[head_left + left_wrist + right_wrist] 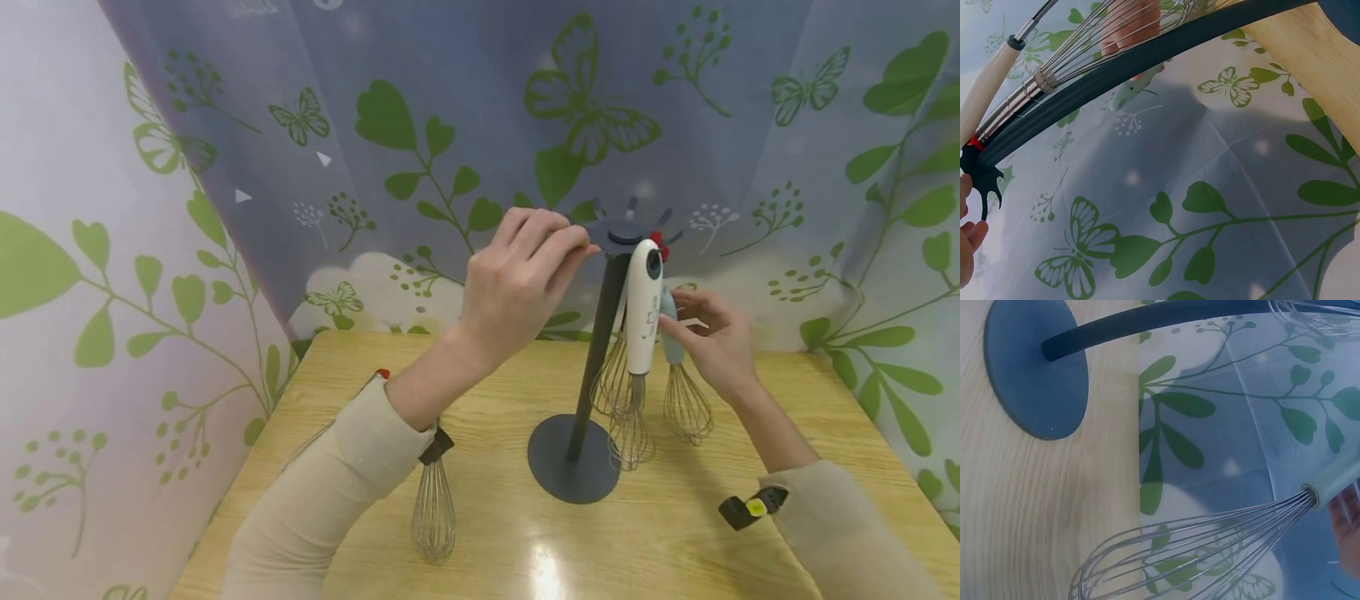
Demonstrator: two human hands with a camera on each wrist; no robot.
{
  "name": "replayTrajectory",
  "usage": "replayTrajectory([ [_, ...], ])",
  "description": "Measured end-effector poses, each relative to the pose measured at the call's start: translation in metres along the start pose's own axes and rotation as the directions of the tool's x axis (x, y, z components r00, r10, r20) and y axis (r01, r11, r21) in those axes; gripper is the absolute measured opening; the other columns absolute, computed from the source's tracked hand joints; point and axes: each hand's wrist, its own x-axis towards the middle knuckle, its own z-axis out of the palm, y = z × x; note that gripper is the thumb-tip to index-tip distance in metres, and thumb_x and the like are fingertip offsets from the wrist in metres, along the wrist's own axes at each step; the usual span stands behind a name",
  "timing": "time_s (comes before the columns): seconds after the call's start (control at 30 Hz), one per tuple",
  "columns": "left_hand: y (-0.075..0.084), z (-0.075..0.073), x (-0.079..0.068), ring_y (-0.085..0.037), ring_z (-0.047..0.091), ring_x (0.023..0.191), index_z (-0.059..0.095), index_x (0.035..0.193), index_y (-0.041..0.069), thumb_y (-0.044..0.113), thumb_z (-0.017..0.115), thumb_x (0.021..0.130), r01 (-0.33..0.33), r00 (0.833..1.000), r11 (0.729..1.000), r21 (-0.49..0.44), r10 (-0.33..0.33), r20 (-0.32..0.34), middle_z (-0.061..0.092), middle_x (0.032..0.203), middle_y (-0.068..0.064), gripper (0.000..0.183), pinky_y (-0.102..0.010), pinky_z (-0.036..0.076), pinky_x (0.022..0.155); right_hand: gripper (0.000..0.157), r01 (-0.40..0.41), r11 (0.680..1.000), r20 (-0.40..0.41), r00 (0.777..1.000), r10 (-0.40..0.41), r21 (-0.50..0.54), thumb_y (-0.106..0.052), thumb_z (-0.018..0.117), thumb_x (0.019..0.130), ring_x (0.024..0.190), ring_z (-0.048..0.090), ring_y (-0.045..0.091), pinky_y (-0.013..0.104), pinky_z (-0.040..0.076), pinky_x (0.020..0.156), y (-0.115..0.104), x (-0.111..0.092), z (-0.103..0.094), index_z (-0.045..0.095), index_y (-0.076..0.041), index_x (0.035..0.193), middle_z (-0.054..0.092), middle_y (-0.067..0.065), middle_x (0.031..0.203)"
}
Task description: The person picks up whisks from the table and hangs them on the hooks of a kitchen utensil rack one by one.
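My left hand (517, 279) is raised to the top of a dark utensil stand (596, 358). Its fingers pinch a hook of the stand's rack, and the left wrist view shows thumb and fingers around that hook (986, 203). To the right of the post, my right hand (716, 342) holds a whisk by its pale blue handle (671, 329), wires downward. Beside that handle a white-handled whisk (642, 308) hangs from the rack. Behind it hangs another whisk, whose metal handle (1013, 112) and red tip show in the left wrist view.
The stand's round base (551, 458) sits on a wooden table (495, 525). Left of it lies a whisk (433, 512), its upper part hidden by my left sleeve. A red-tipped utensil (382, 373) lies mostly under that forearm. A patterned curtain (465, 100) hangs behind the table.
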Motion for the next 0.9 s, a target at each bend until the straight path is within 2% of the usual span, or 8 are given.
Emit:
replayTrajectory([
  [0.2,0.000,0.000,0.001,-0.017,0.061,0.085,0.073,0.087,0.012,0.026,0.067,0.093,0.002,1.000,1.000,-0.002,-0.002,-0.001,0.068,0.086,-0.001,0.016,-0.020,0.055,0.067,0.035,-0.001,0.994,-0.012,1.000,0.003,0.113,0.001,0.071,0.085,0.084,0.063,0.003,0.012,0.053,0.064,-0.009,0.002,0.002,0.063,0.003,0.119,0.069,-0.013,0.094],
  [0.4,0.001,0.000,0.000,-0.017,0.061,0.085,0.073,0.087,0.012,0.027,0.067,0.093,0.006,1.000,1.000,-0.002,-0.006,0.001,0.068,0.086,-0.001,0.017,-0.020,0.055,0.065,0.036,0.016,0.958,-0.025,1.000,-0.010,0.285,0.005,0.070,0.084,0.084,0.064,0.007,0.013,0.056,0.068,-0.019,0.005,0.006,0.063,0.005,0.119,0.071,-0.006,0.098],
  [0.6,0.001,0.000,-0.001,-0.017,0.061,0.085,0.073,0.087,0.012,0.026,0.067,0.093,0.009,1.000,1.000,-0.003,-0.009,0.002,0.068,0.086,-0.001,0.016,-0.020,0.056,0.065,0.034,0.000,0.933,-0.043,0.999,0.016,0.360,0.006,0.069,0.084,0.084,0.064,0.007,0.013,0.056,0.069,-0.030,0.006,0.008,0.063,0.003,0.117,0.072,-0.004,0.099],
  [0.9,0.000,0.001,0.000,-0.017,0.060,0.085,0.073,0.087,0.012,0.027,0.066,0.094,0.011,1.000,1.000,-0.011,-0.011,-0.003,0.068,0.086,-0.001,0.018,-0.020,0.056,0.067,0.034,0.043,0.895,-0.038,0.999,-0.029,0.444,0.012,0.067,0.083,0.085,0.064,0.008,0.015,0.056,0.069,-0.045,0.009,0.008,0.063,0.005,0.117,0.071,0.000,0.099],
])
